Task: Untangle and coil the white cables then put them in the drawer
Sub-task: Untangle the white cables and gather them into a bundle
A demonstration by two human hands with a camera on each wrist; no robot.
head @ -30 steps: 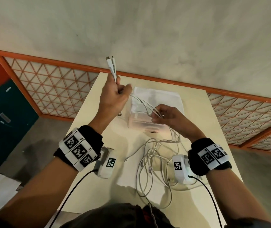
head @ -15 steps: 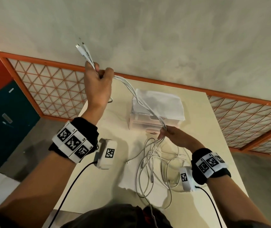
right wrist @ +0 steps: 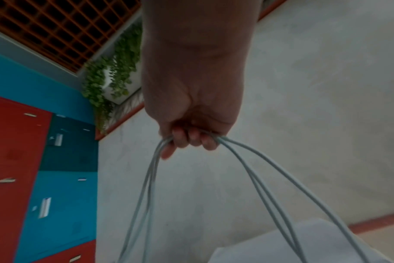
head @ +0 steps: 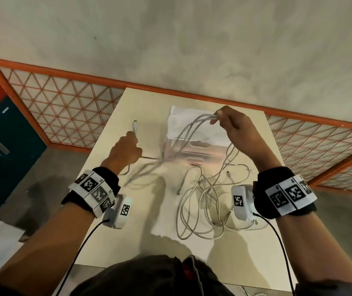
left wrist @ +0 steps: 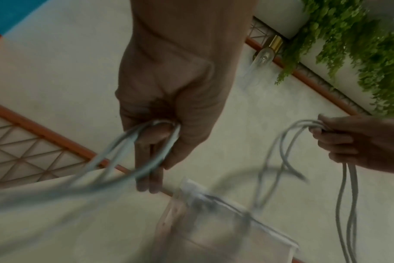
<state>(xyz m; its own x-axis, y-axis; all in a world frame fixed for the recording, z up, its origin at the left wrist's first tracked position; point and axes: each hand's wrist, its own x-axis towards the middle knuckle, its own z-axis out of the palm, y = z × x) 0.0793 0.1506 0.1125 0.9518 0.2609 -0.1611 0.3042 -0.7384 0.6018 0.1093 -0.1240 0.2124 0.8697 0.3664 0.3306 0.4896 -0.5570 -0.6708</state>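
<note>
Several white cables (head: 194, 133) run between my two hands above a cream table (head: 115, 231). My left hand (head: 128, 150) grips their plug ends, and one connector (head: 135, 124) sticks up past the fist. In the left wrist view the left hand (left wrist: 169, 128) has its fingers curled round blurred strands (left wrist: 146, 160). My right hand (head: 232, 122) is raised over the small translucent drawer unit (head: 196, 144) and pinches looped strands; the right wrist view shows the right hand (right wrist: 191, 138) with cables (right wrist: 259, 178) hanging from it. A loose tangle (head: 200, 210) lies on the table.
A white cloth or paper (head: 181, 116) covers the drawer unit's top. An orange lattice railing (head: 60, 107) runs behind the table. Teal and red lockers (head: 2, 146) stand at the left. Hanging green plants (left wrist: 360, 44) show beyond the railing.
My left hand has come down from high at the left to table height. My right hand has risen from the table to above the drawer unit, lifting looped strands.
</note>
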